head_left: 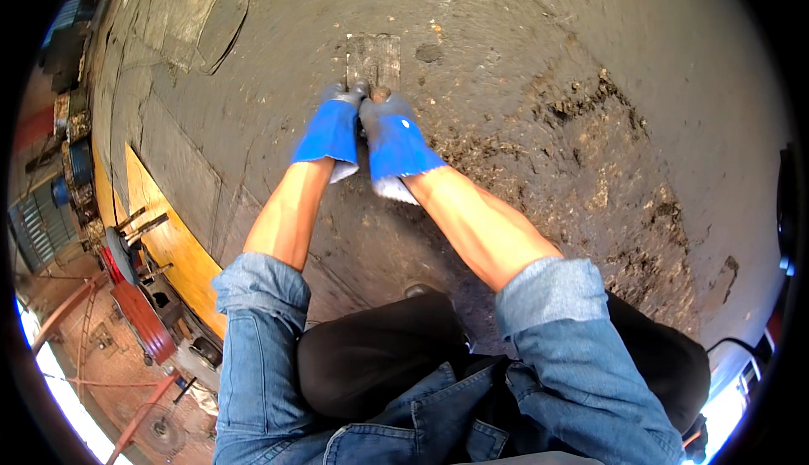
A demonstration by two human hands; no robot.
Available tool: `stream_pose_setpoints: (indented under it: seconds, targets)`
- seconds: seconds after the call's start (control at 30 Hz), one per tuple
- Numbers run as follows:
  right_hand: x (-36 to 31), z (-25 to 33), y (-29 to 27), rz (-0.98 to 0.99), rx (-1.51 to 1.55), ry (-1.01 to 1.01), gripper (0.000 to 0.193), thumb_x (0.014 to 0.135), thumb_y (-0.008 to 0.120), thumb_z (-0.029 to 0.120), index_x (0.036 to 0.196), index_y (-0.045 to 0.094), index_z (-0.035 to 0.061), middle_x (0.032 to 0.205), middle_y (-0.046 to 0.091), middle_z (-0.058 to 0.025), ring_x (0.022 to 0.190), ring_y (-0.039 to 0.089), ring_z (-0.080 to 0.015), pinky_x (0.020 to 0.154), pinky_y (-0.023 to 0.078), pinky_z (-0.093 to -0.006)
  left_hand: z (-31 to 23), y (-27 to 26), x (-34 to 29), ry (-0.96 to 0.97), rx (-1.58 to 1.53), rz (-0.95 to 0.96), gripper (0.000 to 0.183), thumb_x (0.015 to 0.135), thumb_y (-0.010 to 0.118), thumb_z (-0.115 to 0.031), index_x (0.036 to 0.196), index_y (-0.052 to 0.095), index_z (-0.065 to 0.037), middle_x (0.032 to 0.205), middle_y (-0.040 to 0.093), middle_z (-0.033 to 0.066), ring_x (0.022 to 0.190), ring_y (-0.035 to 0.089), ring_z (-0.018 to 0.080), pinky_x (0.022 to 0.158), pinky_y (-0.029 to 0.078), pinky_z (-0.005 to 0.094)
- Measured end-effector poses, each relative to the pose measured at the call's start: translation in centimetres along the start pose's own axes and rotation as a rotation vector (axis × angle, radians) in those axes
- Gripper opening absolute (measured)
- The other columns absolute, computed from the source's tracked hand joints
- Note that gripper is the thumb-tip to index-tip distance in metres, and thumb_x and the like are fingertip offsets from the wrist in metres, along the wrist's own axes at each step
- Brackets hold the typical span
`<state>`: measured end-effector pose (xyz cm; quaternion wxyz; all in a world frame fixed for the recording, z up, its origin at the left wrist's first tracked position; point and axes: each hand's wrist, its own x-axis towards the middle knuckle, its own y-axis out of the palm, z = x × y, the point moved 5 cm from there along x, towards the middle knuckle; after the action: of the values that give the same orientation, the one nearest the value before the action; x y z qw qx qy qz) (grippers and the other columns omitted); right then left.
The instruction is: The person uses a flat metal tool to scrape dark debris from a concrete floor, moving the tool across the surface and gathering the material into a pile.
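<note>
Both my hands wear blue gloves with dark, dirty finger parts and are close together at the upper middle. My left hand [334, 124] is closed at the near edge of a flat, rectangular scraper [373, 56] with a worn grey face. Beside it, touching, my right hand [393, 132] is closed too; a rounded brown end [381, 93], perhaps of a handle, pokes out by its fingers. The scraper lies against a broad dark grey surface [295, 61]. How the fingers wrap round it is mostly hidden by the gloves.
Crumbly brown dirt [602, 187] is caked on the surface at right. Overlapping flat sheets [202, 18] lie at upper left. A yellow board [173, 237] and a red metal part [143, 322] stand at left. My bent knee [379, 351] is below my arms.
</note>
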<state>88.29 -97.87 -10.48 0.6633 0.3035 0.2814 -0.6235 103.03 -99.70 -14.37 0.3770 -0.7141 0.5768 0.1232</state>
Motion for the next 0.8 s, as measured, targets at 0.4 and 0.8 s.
stream_pose_setpoints:
  seconds: [0.4, 0.8]
  targets:
    - [-2.9, -4.6, -14.0, -0.263, 0.163, 0.048, 0.031, 0.096, 0.063, 0.032, 0.097, 0.064, 0.0017, 0.08, 0.066, -0.0096, 0.061, 0.058, -0.018, 0.052, 0.046, -0.035, -7.7, 15.4, -6.0, 0.3, 0.487, 0.477, 0.042, 0.098, 0.062, -0.035, 0.117, 0.068, 0.001, 0.109, 0.071, 0.027, 0.103, 0.07, 0.0375, 0.086, 0.055, 0.0457]
    - [-6.0, -5.7, -9.3, -0.03, -0.084, -0.02, 0.039, 0.098, 0.059, 0.037, 0.104, 0.068, 0.0002, 0.087, 0.071, -0.0168, 0.078, 0.067, -0.0257, 0.067, 0.053, -0.0399, -1.2, 6.8, -8.0, 0.16, 0.427, 0.305, 0.048, 0.1, 0.057, -0.035, 0.127, 0.06, 0.005, 0.118, 0.067, 0.0285, 0.11, 0.066, 0.0415, 0.094, 0.051, 0.0448]
